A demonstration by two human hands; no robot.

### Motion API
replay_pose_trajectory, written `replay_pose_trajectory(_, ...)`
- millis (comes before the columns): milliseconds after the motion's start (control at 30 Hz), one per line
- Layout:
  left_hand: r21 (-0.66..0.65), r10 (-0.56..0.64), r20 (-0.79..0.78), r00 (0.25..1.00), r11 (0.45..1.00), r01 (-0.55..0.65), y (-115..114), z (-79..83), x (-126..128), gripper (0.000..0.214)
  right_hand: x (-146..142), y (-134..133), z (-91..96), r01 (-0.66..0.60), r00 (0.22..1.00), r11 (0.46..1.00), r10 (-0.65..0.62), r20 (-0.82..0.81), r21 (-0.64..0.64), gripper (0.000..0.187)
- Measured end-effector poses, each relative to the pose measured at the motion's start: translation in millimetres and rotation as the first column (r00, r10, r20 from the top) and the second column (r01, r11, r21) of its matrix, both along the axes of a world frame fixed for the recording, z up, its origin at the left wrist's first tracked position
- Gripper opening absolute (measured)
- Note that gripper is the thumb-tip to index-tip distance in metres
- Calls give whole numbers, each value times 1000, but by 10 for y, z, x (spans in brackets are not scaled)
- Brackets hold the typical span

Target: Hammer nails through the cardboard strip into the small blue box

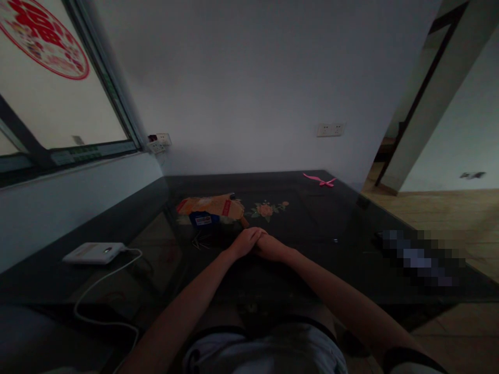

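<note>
My left hand (248, 238) and my right hand (268, 247) meet at the middle of the dark table, the left lying partly over the right. Their fingers are folded together, and anything between them is hidden. Just beyond the fingertips is a narrow brown piece (244, 222); whether my hands touch it, I cannot tell. Past it lies a crumpled orange-tan wrapper-like sheet (210, 204) with red patches. Partly under its near edge sits a dark blue item (204, 219) with a pale label. Some thin dark strands (200, 242) lie left of my hands.
A white power-bank-like box (94, 253) with a white cable (88, 293) lies on the left of the glossy table (312, 280). A pink ribbon (322, 182) is at the far right, and a pixelated dark object (417, 258) near the right edge. A wall stands behind.
</note>
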State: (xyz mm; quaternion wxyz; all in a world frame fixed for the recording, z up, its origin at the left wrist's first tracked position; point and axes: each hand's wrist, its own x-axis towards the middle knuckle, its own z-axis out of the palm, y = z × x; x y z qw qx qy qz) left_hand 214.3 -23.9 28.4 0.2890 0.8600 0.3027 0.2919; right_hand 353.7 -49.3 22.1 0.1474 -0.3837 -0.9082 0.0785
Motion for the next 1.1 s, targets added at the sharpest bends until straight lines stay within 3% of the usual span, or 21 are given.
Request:
replay_pose_trajectory(600,20,-4,-6,1000,1000,5,-13,20,-7,47,4,-26,34,9,1000,1000,-9,1,-14,33)
replay_pose_trajectory(767,99,24,-1,1000,995,-24,-53,61,0,44,-3,-36,49,24,1000,999,-24,-7,-27,32)
replay_pose_trajectory(867,222,13,57,998,975,-26,-136,182,-32,37,15,-33,81,35,999,999,-35,-27,-19,30)
replay_pose_trajectory(967,350,12,110,994,935,-50,-201,416,-179,32,68,-5,121,57,996,998,-58,-67,-5,27)
replay_pose_trajectory(1100,465,151,134,979,863,-197,4,828,-625,32,152,100,148,161,981,987,-162,-108,-23,28)
